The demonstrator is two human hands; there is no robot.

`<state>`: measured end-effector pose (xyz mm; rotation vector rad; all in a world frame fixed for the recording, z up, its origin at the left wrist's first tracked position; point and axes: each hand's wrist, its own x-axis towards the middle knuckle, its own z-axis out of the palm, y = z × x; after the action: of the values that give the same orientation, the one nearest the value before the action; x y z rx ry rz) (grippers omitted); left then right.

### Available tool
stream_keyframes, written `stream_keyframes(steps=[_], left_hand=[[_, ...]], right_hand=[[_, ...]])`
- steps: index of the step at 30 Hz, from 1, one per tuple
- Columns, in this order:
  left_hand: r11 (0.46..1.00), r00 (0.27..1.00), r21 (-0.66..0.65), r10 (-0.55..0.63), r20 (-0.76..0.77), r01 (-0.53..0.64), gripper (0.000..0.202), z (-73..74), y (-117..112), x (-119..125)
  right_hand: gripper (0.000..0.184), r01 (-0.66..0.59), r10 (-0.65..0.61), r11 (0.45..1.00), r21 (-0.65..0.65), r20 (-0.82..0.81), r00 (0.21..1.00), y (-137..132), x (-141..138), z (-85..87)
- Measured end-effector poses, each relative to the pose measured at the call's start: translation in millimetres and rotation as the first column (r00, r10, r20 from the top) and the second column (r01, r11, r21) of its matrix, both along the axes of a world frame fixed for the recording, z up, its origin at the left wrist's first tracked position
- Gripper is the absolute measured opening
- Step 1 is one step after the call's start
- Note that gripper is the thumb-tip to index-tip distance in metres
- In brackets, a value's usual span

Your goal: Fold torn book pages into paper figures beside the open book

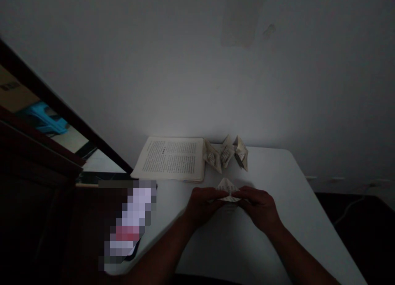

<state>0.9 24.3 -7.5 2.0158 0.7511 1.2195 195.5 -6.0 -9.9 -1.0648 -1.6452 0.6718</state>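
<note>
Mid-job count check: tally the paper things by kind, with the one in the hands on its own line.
Book: 1
Folded paper pieces beside the book: 3
Held paper piece, between left hand and right hand: 1
Total: 5

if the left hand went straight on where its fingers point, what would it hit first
Past the folded paper it holds, the left hand would probably meet the right hand first, which points back toward it; exact depth is unclear.

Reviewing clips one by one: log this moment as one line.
left hand, right hand: holding folded paper | beyond: three folded pieces | left of these: printed pages
</note>
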Motion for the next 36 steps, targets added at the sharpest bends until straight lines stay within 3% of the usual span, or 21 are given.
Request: stream_keyframes(steps=[7, 9, 14, 19, 22, 27, 29, 31, 32, 36], left_hand=[[1.000, 0.995, -0.001, -0.015, -0.094, 0.015, 0.017, 8.2, -3.4, -0.9], [1.000, 0.996, -0.004, 0.017, -0.092, -0.018, 0.015, 8.8, -5.1, 0.1], [0.972, 0.970, 0.004, 0.236, -0.062, -0.236, 0.016, 1.8, -9.2, 5.3], [0.967, 0.966, 0.036, 0.253, -0.060, -0.251, 0.020, -2.6, -11.3, 9.8], [0.968, 0.970, 0.060, 0.244, -0.018, -0.242, 0.021, -1.1, -10.7, 10.5], [0.969, 0.971, -0.075, 0.237, -0.009, -0.237, 0.016, 0.9, -9.0, 10.2], [0.948, 0.963, -0.176, 0.268, -0.008, -0.266, 0.014, 0.2, -8.8, 10.5], [0.918, 0.952, -0.267, 0.306, 0.007, -0.293, 0.012, -1.4, -8.6, 10.9], [0.908, 0.949, -0.298, 0.315, 0.020, -0.295, 0.011, -2.3, -8.1, 11.0], [0.944, 0.973, -0.258, 0.224, 0.054, -0.203, 0.010, -3.5, -4.8, 11.1]], right_hand=[[0.013, -0.069, 0.069, 0.997, 0.022, 0.008, 0.998, -1.8, -1.2, -0.3], [0.009, -0.030, 0.029, 0.999, 0.042, 0.036, 0.999, -2.2, -2.9, 0.8], [0.003, 0.083, -0.100, 0.989, 0.125, 0.129, 0.987, -2.9, -8.4, 2.9], [0.007, 0.139, -0.181, 0.958, 0.250, 0.151, 0.972, -5.3, -13.8, 4.3], [0.008, 0.152, -0.190, 0.953, 0.261, 0.127, 0.974, -5.6, -13.9, 6.2], [0.007, 0.167, -0.175, 0.982, 0.084, 0.089, 0.981, -4.3, -12.6, 2.9], [0.027, 0.206, -0.209, 0.976, -0.077, -0.033, 0.977, -4.5, -14.4, -0.4], [0.049, 0.161, -0.201, 0.961, -0.225, -0.171, 0.964, -4.9, -17.2, -3.6], [0.052, 0.121, -0.181, 0.955, -0.269, -0.210, 0.961, -4.9, -18.2, -4.9], [0.022, 0.113, -0.145, 0.960, -0.257, -0.110, 0.983, -3.2, -17.2, -9.0]])
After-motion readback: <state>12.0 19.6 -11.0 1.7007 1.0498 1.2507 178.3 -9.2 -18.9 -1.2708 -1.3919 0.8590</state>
